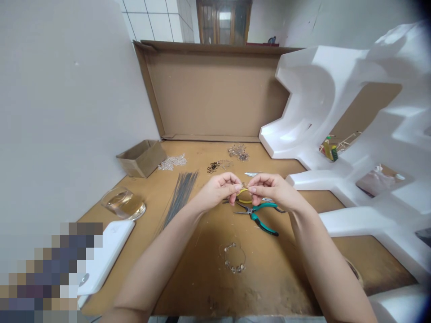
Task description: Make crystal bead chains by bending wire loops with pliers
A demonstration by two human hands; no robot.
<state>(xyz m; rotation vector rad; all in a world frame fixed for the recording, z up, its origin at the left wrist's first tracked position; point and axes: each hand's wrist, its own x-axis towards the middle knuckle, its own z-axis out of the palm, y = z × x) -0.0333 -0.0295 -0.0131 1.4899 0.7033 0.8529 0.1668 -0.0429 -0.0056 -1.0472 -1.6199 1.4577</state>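
Note:
My left hand [222,188] and my right hand [268,186] meet over the middle of the table, fingertips pinched close together. Something tiny sits between them, too small to make out. Just below the hands lie pliers with teal handles [264,225], their jaws pointing left. Partly hidden behind my fingers is a tool with yellow handles [245,195]. Nearer to me rests a thin wire loop [239,270] strung with several clear beads. A bundle of straight grey wires [180,195] lies left of my left hand.
Behind the hands are black rings [213,168], small metal pieces [238,151] and a pile of clear beads [172,161]. An open cardboard box [143,159], a glass [124,202] and a white device [107,253] stand left. White foam packing [310,103] borders the right.

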